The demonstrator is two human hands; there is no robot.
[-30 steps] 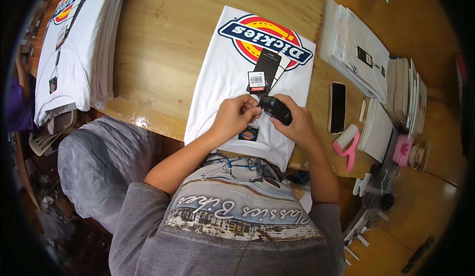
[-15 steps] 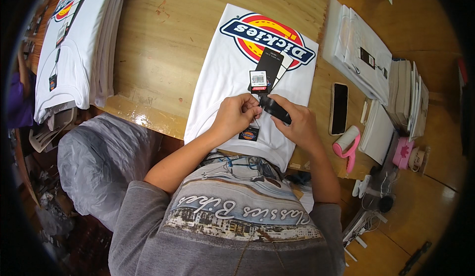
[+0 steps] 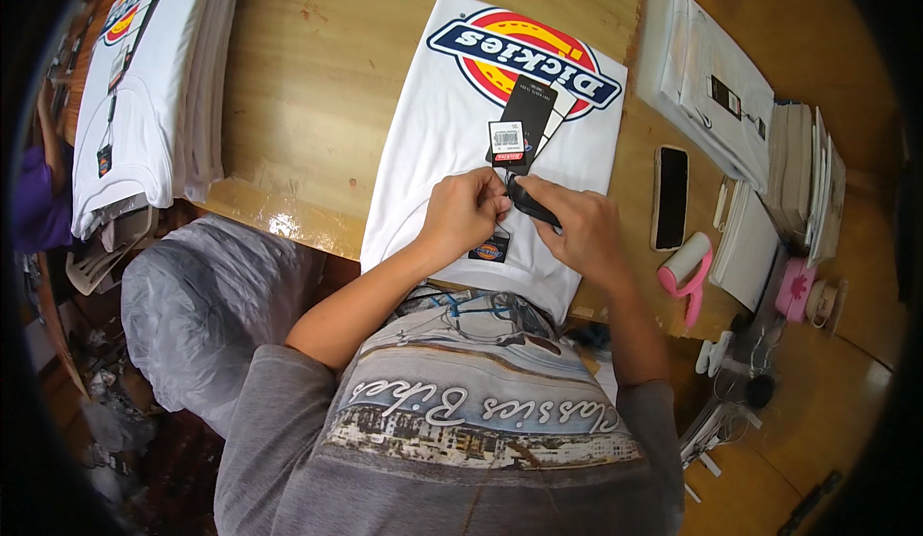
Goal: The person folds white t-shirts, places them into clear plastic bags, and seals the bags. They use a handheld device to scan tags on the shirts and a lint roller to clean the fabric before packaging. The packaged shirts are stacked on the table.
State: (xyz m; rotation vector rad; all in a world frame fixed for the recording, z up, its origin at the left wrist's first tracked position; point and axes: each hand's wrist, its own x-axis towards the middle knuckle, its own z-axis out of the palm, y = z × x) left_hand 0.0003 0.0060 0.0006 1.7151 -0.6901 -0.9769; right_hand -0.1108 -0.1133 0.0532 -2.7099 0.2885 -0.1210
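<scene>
A folded white T-shirt (image 3: 409,151) with a large coloured print lies in front of me. On it rest hang tags: a black card (image 3: 527,108) and a white barcode label (image 3: 506,138). My left hand (image 3: 463,211) pinches the thin tag cord just below these cards, over the collar. A small black square label (image 3: 488,249) hangs from the cord below my fingers. In my right hand (image 3: 583,228) is a small black hand tool (image 3: 535,207), its tip close to my left fingertips. My fingers partly cover the tool, so its exact kind cannot be seen.
A stack of folded white T-shirts (image 3: 197,84) stands at the left table edge. To the right lie bagged shirts (image 3: 707,84), a phone (image 3: 670,199) and a pink-handled lint roller (image 3: 685,272). A grey plastic bag (image 3: 207,305) bulges below the table. Someone in purple (image 3: 37,195) is at far left.
Both hands have shifted slightly up in the picture, still together at the tag cord. The black tool has turned a little and sits deeper behind my right fingers. The view has shifted slightly.
</scene>
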